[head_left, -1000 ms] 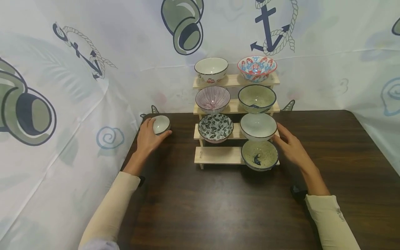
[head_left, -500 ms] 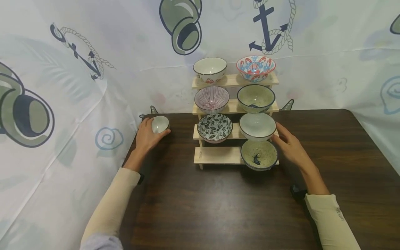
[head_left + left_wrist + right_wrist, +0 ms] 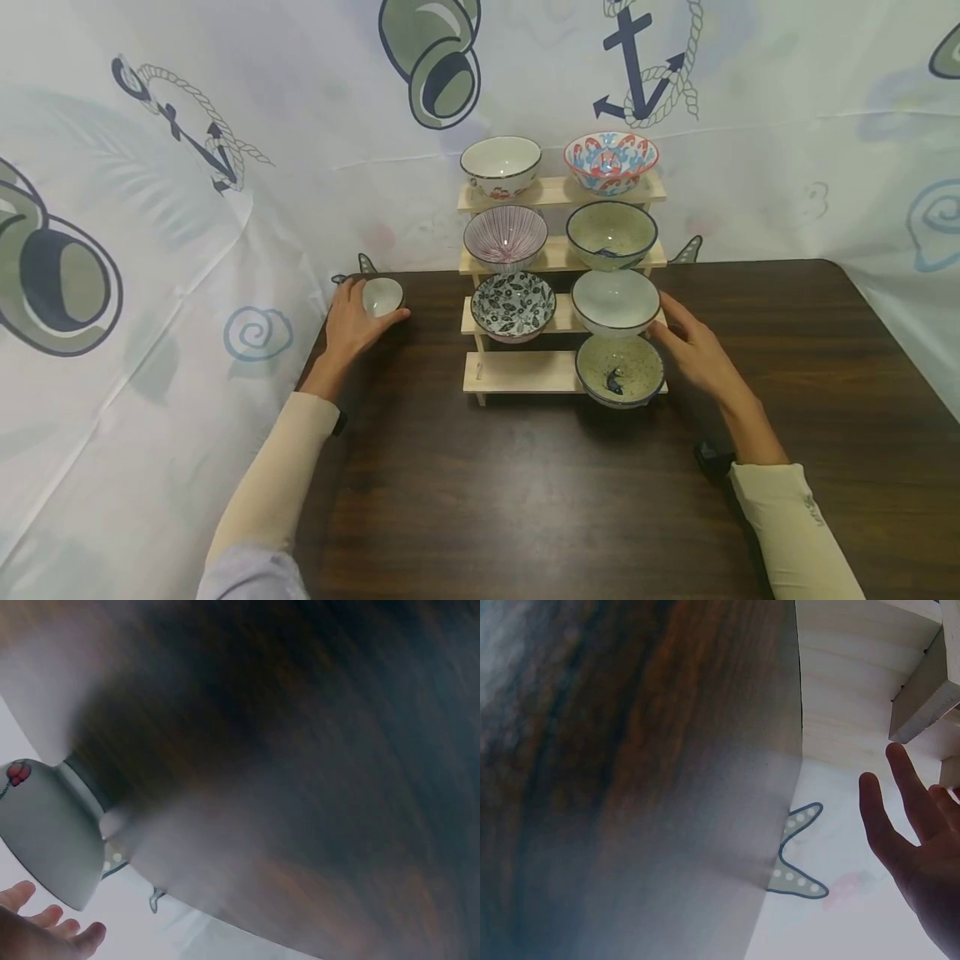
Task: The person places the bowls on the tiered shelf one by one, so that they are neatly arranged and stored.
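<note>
In the head view my left hand (image 3: 351,327) is around a small white bowl (image 3: 384,297) at the table's back left corner. The left wrist view shows this upright bowl (image 3: 52,832) with a red motif, its rim just clear of my spread fingertips (image 3: 52,913). My right hand (image 3: 697,354) is beside the right end of a wooden tiered stand (image 3: 522,372), near a plain white bowl (image 3: 617,300) and a greenish bowl (image 3: 637,367). In the right wrist view its fingers (image 3: 915,795) are extended near the stand's wood; contact cannot be made out.
Several more patterned bowls sit on the stand, among them a black-and-white leaf bowl (image 3: 514,305), a striped bowl (image 3: 506,237) and a red-and-blue bowl (image 3: 611,162). A printed cloth (image 3: 315,108) hangs behind and left of the dark wooden table (image 3: 525,500).
The left thumb has come slightly away from the small bowl's edge, and the left forearm has shifted a little. The right hand and the bowls on the stand stay put.
</note>
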{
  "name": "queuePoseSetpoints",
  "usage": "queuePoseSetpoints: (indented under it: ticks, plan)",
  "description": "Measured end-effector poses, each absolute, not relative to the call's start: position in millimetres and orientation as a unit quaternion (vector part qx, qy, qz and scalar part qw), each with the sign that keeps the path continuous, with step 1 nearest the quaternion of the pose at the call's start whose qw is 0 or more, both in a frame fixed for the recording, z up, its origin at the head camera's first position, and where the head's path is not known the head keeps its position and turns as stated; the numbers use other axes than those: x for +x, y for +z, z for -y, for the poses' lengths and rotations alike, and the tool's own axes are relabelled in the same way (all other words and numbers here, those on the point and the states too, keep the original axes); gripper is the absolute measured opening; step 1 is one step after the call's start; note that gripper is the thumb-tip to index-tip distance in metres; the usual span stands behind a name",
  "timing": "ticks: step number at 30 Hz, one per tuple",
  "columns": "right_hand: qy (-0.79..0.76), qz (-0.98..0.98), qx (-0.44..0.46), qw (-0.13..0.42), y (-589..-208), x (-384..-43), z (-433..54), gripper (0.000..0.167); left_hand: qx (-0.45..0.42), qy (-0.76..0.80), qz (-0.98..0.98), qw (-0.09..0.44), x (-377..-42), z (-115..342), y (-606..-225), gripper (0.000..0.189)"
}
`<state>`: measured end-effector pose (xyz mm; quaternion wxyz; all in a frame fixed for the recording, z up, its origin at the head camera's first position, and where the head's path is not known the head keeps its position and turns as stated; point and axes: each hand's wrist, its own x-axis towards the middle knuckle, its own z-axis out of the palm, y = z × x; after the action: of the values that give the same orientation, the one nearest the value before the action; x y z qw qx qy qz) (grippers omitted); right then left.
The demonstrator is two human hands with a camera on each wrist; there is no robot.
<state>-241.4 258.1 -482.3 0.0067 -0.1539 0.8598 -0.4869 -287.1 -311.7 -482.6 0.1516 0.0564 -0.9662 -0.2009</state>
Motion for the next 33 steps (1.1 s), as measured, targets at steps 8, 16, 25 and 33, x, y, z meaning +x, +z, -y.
queuePoseSetpoints:
  ticks: [8,16,25,33]
  plan:
    - [-0.486,-0.859,-0.161,0.003,-483,-243,-259,0.064,0.076,-0.212,0.965,0.137,-295,314,-491,0.115]
    - [-0.482,-0.863,-0.152,0.011,-483,-243,-260,0.065,0.099,-0.234,0.962,0.098,-300,313,-493,0.12]
    - [-0.489,-0.858,-0.157,0.01,-485,-242,-260,0.065,0.105,-0.257,0.955,0.108,-302,312,-495,0.112]
    - [-0.489,-0.857,-0.165,0.003,-485,-241,-259,0.064,0.107,-0.265,0.949,0.133,-298,314,-498,0.102]
